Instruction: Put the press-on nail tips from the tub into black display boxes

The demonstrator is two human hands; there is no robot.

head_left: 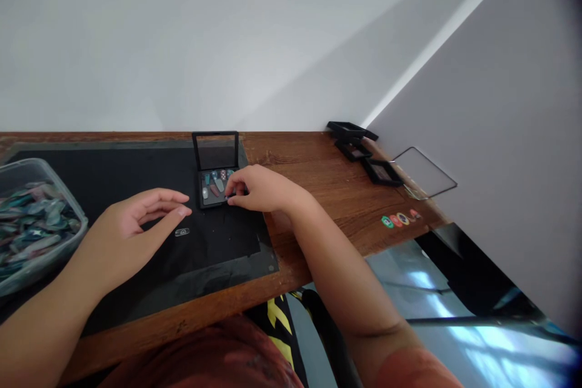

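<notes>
A small black case [203, 197] with a clear hinged lid stands open on the dark mat, the lid upright at the back. Several press-on nails [220, 185] in teal, white, pink and patterned colours lie inside it. My right hand [254, 188] reaches over the case's right side, fingers pinched together at its front right; whatever is between the fingertips is hidden. Left of the case, my left hand [136, 227] hovers over the mat, thumb and fingers apart with nothing in them. A small clear piece [182, 232] with a printed mark lies just below its fingertips.
A clear plastic tub [73, 206] full of bagged nails stands at the far left. Several black cases [382, 172] lie at the back right of the wooden table [291, 160]. Round stickers [396, 220] and a thin wire frame [448, 177] are near the right edge.
</notes>
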